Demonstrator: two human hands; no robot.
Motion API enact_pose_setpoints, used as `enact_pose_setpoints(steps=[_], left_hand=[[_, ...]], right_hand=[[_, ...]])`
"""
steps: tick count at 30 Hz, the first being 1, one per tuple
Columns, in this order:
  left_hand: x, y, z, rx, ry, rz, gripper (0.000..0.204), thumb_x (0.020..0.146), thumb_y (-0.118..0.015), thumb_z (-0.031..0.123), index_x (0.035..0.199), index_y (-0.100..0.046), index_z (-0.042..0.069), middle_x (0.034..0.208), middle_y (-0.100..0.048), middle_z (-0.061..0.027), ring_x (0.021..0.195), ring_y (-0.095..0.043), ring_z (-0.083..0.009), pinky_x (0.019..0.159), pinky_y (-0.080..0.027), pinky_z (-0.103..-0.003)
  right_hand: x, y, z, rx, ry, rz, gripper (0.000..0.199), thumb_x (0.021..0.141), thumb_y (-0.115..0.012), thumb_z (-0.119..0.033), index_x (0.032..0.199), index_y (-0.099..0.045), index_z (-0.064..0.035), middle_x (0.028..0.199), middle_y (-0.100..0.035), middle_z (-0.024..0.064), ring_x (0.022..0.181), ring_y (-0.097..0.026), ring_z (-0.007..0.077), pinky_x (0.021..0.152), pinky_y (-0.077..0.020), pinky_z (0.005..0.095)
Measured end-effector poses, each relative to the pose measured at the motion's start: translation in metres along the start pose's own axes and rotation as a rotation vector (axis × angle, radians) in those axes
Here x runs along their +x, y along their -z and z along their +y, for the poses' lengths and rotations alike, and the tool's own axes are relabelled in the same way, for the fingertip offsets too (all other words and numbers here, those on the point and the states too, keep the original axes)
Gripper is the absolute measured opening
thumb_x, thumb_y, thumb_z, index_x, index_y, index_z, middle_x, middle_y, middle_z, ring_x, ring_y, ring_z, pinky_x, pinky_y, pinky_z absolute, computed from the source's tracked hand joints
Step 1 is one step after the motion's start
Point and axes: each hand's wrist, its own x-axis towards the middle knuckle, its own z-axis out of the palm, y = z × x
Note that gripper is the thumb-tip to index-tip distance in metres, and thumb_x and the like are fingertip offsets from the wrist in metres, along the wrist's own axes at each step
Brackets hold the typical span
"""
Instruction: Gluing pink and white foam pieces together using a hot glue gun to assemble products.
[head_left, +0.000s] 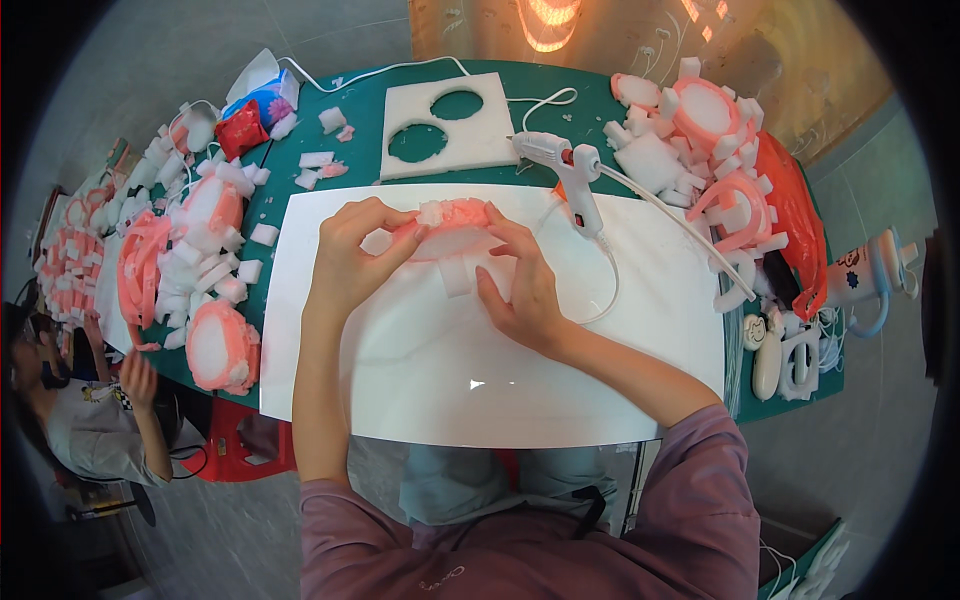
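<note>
Above the white board [420, 390], a ring-like piece of pink and white foam [455, 215] stands tilted between my hands. My left hand [355, 245] pinches its left end between thumb and fingers. At the right end, my right hand [525, 285] presses its fingers against the pink edge, its thumb lower down and apart. A small white foam strip [456, 277] shows just below the piece. Just right of my hands stands a white glue gun [575, 180] with a cord. The far side of the foam piece is hidden.
Behind lies a white foam sheet [480, 150] with two round holes. Pink and white foam parts [205, 220] heap up at left, more foam parts [700, 120] at right beside a red plastic bag [795, 210]. A tissue pack [265, 95] stands far left. Another person [100, 420] sits at left.
</note>
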Motion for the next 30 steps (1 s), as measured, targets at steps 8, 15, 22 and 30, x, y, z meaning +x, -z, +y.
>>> enact_pose_setpoints(steps=[8,15,22,30], left_hand=[[0.002,0.001,0.002,-0.019,-0.011,-0.014,0.011,0.067,-0.069,0.008,0.072,-0.063,0.000,0.068,-0.061,-0.0078,0.064,-0.058,-0.0182,0.062,-0.043,-0.026],[0.001,0.006,-0.003,0.108,-0.181,-0.097,0.027,0.052,-0.080,0.009,0.069,-0.059,0.005,0.067,-0.057,-0.0052,0.066,-0.054,-0.0201,0.060,-0.043,-0.028],[0.001,0.002,-0.004,0.082,-0.143,-0.088,0.029,0.051,-0.080,0.009,0.068,-0.057,0.005,0.066,-0.055,-0.0051,0.066,-0.053,-0.0207,0.059,-0.042,-0.028],[0.001,0.001,-0.004,0.043,-0.153,-0.063,0.029,0.054,-0.079,0.008,0.068,-0.054,0.004,0.067,-0.055,-0.0066,0.065,-0.053,-0.0220,0.059,-0.043,-0.029]], right_hand=[[-0.007,-0.001,0.011,0.160,-0.190,0.172,0.030,0.080,-0.060,-0.002,0.104,-0.041,0.0010,0.109,-0.055,0.0176,0.076,-0.061,0.0208,0.063,-0.0492,0.0264],[-0.001,0.001,0.005,0.193,-0.169,0.232,0.027,0.080,-0.063,-0.006,0.098,-0.043,-0.0010,0.086,-0.059,0.0116,0.068,-0.061,0.0167,0.059,-0.0479,0.0245],[0.002,0.011,0.004,0.165,-0.313,0.224,0.019,0.081,-0.063,-0.008,0.091,-0.049,-0.0005,0.082,-0.062,0.0098,0.067,-0.061,0.0164,0.059,-0.0459,0.0239],[0.013,0.039,-0.034,0.121,-0.297,0.195,0.012,0.081,-0.060,-0.004,0.090,-0.057,0.0014,0.080,-0.066,0.0095,0.073,-0.065,0.0157,0.063,-0.0472,0.0222]])
